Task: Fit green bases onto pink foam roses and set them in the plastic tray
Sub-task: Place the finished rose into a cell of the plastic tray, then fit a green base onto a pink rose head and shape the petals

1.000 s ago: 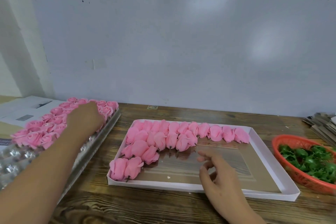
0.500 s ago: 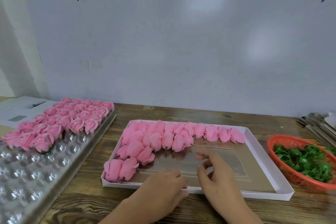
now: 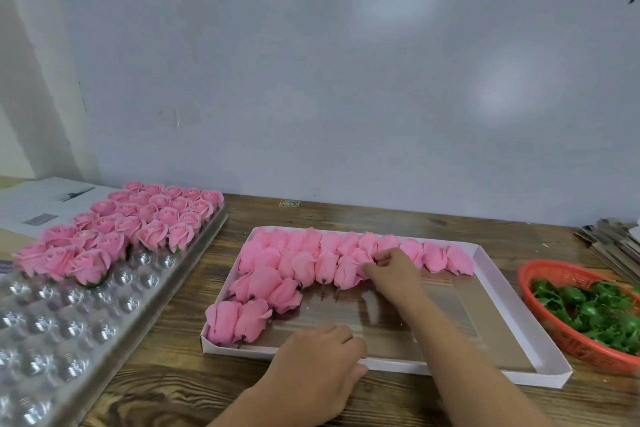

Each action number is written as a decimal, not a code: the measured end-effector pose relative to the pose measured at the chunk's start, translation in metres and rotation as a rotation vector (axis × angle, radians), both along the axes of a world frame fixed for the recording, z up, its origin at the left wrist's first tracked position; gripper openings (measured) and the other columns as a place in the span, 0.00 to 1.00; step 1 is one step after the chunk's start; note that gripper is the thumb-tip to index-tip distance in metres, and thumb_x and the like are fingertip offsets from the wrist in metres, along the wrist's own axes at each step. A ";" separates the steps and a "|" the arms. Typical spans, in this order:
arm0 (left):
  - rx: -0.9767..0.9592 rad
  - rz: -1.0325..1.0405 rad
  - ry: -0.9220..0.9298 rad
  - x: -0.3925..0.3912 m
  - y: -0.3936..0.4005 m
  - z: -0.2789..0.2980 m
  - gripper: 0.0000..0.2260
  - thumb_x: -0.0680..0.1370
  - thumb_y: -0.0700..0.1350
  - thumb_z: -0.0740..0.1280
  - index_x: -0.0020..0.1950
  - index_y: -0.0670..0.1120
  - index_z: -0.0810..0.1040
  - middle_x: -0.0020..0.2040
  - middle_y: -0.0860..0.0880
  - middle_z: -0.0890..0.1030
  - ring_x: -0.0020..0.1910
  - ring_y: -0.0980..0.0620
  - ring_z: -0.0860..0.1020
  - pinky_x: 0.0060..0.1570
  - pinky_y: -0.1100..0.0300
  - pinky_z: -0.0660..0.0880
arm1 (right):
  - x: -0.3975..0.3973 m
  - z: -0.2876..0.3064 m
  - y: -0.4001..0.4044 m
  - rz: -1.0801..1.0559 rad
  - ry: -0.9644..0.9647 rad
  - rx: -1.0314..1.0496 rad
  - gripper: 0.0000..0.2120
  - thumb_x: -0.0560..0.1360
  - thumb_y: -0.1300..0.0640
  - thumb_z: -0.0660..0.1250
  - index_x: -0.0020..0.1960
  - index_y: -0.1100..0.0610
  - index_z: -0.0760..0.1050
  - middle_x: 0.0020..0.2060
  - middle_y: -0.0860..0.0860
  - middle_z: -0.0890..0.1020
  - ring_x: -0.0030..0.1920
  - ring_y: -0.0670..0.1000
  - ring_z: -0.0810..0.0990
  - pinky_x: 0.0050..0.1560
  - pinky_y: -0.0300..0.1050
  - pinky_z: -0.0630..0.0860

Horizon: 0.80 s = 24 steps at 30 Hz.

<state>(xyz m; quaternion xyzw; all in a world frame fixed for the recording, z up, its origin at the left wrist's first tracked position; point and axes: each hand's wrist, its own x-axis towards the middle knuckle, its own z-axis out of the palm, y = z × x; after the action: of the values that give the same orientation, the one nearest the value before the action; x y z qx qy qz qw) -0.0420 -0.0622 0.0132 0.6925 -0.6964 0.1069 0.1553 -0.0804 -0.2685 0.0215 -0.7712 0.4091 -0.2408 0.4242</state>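
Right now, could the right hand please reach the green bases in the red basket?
Probably yes: the right hand is busy pinching a pink foam rose, but nothing stands between it and the green bases in the open-topped red basket.

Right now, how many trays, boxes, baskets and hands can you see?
Clear plastic tray: 1
White box: 1
Orange basket: 1
Hands: 2, the left hand and the right hand, which pinches a pink rose
Total: 5
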 end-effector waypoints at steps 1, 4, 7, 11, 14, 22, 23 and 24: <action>0.001 -0.010 -0.003 0.000 0.001 0.000 0.09 0.78 0.54 0.65 0.48 0.52 0.81 0.44 0.54 0.81 0.44 0.53 0.81 0.38 0.58 0.79 | 0.004 -0.003 -0.001 -0.002 0.020 -0.012 0.15 0.72 0.54 0.72 0.55 0.58 0.75 0.48 0.52 0.81 0.47 0.51 0.78 0.44 0.42 0.70; -0.007 -0.015 -0.061 0.000 0.001 0.000 0.07 0.72 0.57 0.70 0.41 0.56 0.80 0.37 0.58 0.78 0.37 0.59 0.79 0.30 0.65 0.75 | 0.011 -0.006 0.000 0.005 0.061 -0.081 0.14 0.74 0.52 0.70 0.55 0.58 0.74 0.42 0.51 0.82 0.40 0.48 0.78 0.39 0.40 0.68; -0.019 -0.003 -0.055 0.000 0.000 0.001 0.07 0.74 0.58 0.66 0.41 0.56 0.79 0.38 0.59 0.78 0.37 0.60 0.78 0.30 0.66 0.75 | 0.011 -0.006 0.000 0.013 0.077 -0.098 0.12 0.72 0.54 0.70 0.52 0.56 0.72 0.34 0.47 0.79 0.34 0.41 0.75 0.31 0.36 0.65; -0.038 0.038 0.009 0.000 -0.002 -0.002 0.10 0.75 0.59 0.62 0.42 0.56 0.79 0.39 0.58 0.78 0.40 0.59 0.79 0.34 0.66 0.74 | -0.001 -0.001 -0.004 -0.018 0.026 -0.096 0.07 0.71 0.55 0.71 0.42 0.52 0.72 0.36 0.43 0.77 0.39 0.45 0.76 0.34 0.38 0.65; -0.013 0.104 0.208 -0.002 -0.002 -0.004 0.19 0.78 0.65 0.56 0.53 0.55 0.79 0.50 0.56 0.78 0.51 0.58 0.75 0.46 0.63 0.69 | -0.019 0.006 -0.002 -0.034 -0.071 -0.053 0.07 0.69 0.57 0.72 0.42 0.52 0.74 0.39 0.46 0.79 0.42 0.49 0.78 0.40 0.42 0.70; 0.004 0.291 0.765 0.001 -0.013 0.014 0.17 0.77 0.67 0.58 0.54 0.59 0.79 0.49 0.63 0.80 0.48 0.67 0.76 0.52 0.64 0.74 | -0.073 0.028 0.036 0.252 -0.580 0.666 0.10 0.70 0.60 0.74 0.50 0.59 0.78 0.43 0.57 0.82 0.40 0.49 0.82 0.37 0.41 0.81; -0.006 0.297 0.875 0.002 -0.017 0.019 0.13 0.78 0.64 0.62 0.55 0.60 0.80 0.50 0.64 0.81 0.50 0.68 0.77 0.56 0.62 0.75 | -0.076 0.028 0.042 0.297 -0.643 0.758 0.09 0.69 0.60 0.73 0.49 0.58 0.80 0.43 0.58 0.83 0.40 0.50 0.83 0.38 0.42 0.82; -0.005 0.262 0.988 0.003 -0.022 0.025 0.11 0.79 0.62 0.64 0.57 0.60 0.80 0.52 0.63 0.82 0.53 0.69 0.78 0.60 0.61 0.75 | -0.077 0.029 0.048 0.345 -0.680 0.814 0.07 0.69 0.60 0.72 0.47 0.57 0.81 0.44 0.58 0.83 0.40 0.52 0.83 0.39 0.43 0.82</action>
<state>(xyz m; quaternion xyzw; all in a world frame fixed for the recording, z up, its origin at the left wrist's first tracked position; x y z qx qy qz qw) -0.0392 -0.0837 0.0379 0.7413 -0.4470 -0.2130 0.4531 -0.1578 -0.2207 0.0500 -0.4798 0.1767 -0.2257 0.8292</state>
